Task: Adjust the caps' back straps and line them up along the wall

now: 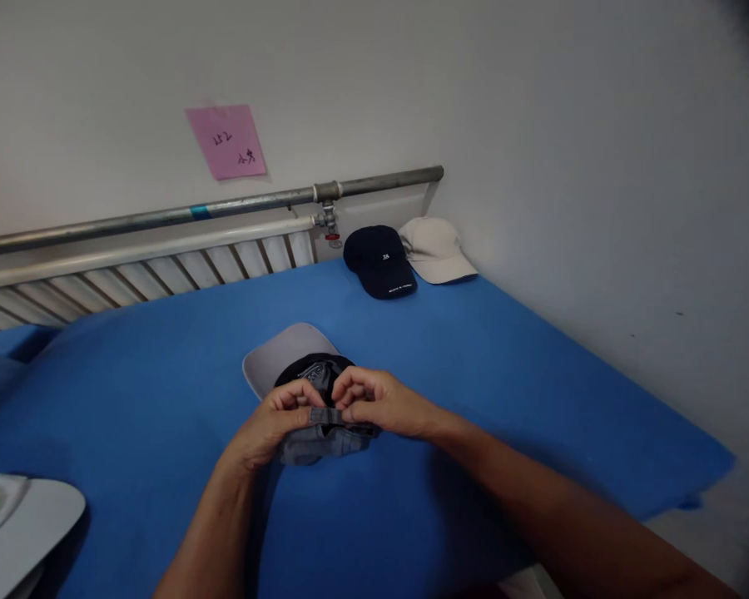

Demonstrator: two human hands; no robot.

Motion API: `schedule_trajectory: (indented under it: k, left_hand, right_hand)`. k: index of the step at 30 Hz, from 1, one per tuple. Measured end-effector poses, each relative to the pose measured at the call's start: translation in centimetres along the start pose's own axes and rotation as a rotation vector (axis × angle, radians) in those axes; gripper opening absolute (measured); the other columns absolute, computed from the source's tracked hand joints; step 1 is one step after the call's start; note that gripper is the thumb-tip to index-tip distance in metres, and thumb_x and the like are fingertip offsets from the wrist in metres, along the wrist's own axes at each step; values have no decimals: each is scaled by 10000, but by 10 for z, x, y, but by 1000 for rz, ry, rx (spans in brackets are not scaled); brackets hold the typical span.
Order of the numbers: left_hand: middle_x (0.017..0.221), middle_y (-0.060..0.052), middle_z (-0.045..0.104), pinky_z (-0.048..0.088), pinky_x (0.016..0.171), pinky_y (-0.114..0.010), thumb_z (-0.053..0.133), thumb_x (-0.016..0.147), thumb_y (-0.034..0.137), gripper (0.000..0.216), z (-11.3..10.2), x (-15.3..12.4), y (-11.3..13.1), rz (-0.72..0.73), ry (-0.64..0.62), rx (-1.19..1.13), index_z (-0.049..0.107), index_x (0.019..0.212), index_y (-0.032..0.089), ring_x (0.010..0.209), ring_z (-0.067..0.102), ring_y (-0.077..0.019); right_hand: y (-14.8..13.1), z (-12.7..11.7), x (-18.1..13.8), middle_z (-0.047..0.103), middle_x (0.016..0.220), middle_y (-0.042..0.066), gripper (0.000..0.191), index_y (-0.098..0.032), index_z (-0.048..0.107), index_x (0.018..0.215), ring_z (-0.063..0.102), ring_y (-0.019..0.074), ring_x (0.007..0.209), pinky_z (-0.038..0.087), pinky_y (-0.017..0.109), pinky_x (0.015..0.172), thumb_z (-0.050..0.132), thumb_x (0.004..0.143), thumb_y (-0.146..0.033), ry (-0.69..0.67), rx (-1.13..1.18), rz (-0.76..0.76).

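Head cam: the left hand [259, 424] and right hand [390, 405] both pinch the back strap [326, 415] of the grey cap [300, 362], around 7 o'clock from centre on the blue table [143, 383]. Imo the left should anchor while the right fingertips work the strap flat, no twisting. Count's three caps, one grey, one navy cap [379, 259] at its 1 o'clock, one cream cap [437, 249] between 1 and 2, plus one pink note [230, 143] at 11.
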State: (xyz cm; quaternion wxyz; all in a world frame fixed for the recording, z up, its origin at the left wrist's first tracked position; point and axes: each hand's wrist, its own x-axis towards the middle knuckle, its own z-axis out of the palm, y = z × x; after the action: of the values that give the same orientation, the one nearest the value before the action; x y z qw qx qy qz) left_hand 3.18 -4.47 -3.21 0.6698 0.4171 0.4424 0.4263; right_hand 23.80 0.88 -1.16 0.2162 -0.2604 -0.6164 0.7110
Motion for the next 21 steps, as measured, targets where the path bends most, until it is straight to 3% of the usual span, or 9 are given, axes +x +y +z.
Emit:
schedule_trajectory:
  k: [6,16,21]
  left_hand:
    - [674,2,662,455,516,-178,802,663,255,222,1,-1,3,-1,-18,-3,633,755,144,541,584,-81]
    - [665,7,646,442,497,-183,803,660,259,228,3,1,3,-32,-12,31,628,751,146,520,566,-78]
    - [662,25,620,428,510,-169,791,672,230,212,3,2,1,-28,-24,57,613,749,144,536,551,-63]
  right_hand:
    - [3,3,1,592,741,-30,179,-185,591,881,552,93,689,419,235,653,590,722,-104,-33,-40,-12]
    - [10,7,4,551,680,-50,104,-183,586,823,497,77,624,376,225,611,630,733,-157,31,-14,-43]
    - [4,9,2,586,770,-30,140,-192,627,861,542,96,718,417,238,671,593,757,-106,63,-111,-112]
